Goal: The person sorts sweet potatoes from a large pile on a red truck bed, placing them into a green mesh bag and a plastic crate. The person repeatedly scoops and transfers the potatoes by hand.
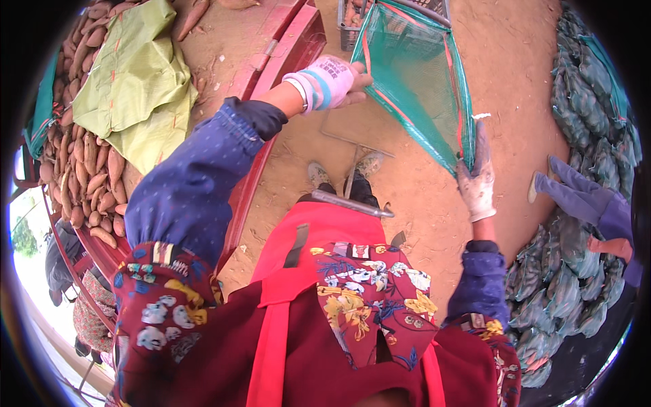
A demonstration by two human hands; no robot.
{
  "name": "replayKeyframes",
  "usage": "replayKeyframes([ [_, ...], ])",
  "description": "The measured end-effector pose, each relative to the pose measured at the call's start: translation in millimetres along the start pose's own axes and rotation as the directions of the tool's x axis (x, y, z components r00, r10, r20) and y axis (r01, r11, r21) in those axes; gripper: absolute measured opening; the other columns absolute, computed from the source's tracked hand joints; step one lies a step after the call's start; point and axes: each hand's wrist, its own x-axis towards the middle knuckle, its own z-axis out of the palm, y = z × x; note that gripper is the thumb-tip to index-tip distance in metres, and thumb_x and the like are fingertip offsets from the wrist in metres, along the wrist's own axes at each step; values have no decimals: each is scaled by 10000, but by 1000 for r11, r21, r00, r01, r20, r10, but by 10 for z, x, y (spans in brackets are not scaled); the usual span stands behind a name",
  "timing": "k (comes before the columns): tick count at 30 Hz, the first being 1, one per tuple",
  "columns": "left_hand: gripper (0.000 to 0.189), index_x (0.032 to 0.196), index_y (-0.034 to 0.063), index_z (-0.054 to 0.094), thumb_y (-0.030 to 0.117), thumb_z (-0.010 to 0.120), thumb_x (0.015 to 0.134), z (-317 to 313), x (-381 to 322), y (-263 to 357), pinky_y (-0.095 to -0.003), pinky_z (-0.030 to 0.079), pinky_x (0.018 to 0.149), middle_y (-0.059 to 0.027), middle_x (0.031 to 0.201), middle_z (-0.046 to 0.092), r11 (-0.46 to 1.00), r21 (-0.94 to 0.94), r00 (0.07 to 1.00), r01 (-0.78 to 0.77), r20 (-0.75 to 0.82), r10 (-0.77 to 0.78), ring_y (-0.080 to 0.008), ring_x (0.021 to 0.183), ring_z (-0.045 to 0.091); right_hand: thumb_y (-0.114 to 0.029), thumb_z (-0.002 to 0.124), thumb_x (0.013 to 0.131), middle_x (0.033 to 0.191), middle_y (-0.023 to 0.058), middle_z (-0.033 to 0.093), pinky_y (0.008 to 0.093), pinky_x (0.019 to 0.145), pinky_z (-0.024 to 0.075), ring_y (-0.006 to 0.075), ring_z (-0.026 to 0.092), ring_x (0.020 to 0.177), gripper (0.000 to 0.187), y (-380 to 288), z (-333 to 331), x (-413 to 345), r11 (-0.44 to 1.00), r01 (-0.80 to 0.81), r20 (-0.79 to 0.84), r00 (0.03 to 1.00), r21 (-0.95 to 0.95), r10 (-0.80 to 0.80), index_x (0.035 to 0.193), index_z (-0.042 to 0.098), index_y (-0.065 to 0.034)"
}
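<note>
A green mesh bag [402,76] with orange-red stripes stretches out in front of me. Its far end meets a grey metal bar [419,11]. My left hand [328,84], in a pale pink knit glove, pinches the bag's left edge. At the near right corner, my right hand [477,185] grips the mesh in a soiled white glove. A short white strip [481,116] shows beside its fingers. Close to my waist is a second metal bar [351,202] with a hooked end, on a thin stand whose base rests on the dirt floor.
Sweet potatoes [91,168] lie heaped at left, partly under a yellow-green woven sheet [135,86], beside a red metal side rail [254,96]. A black crate [350,38] stands behind the bag. Filled mesh bags [554,274] are piled at right, near another person [595,203].
</note>
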Motion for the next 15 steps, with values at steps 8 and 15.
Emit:
replayKeyframes([
  [8,277,1027,58,668,225,733,815,-346,-597,65,-469,516,819,-154,1030,647,979,-202,998,18,-57,-30,-380,955,652,-228,636,901,1041,168,707,389,860,532,321,675,937,356,-373,-171,235,965,-169,595,761,-203,258,1230,692,-104],
  [15,283,1051,62,668,230,714,828,-374,-757,171,-475,515,833,-168,1060,661,972,-236,1000,18,-3,-19,-377,989,654,-536,645,939,787,72,685,323,675,521,156,632,733,547,-484,-2,149,843,-537,673,614,-28,413,1083,721,-14],
])
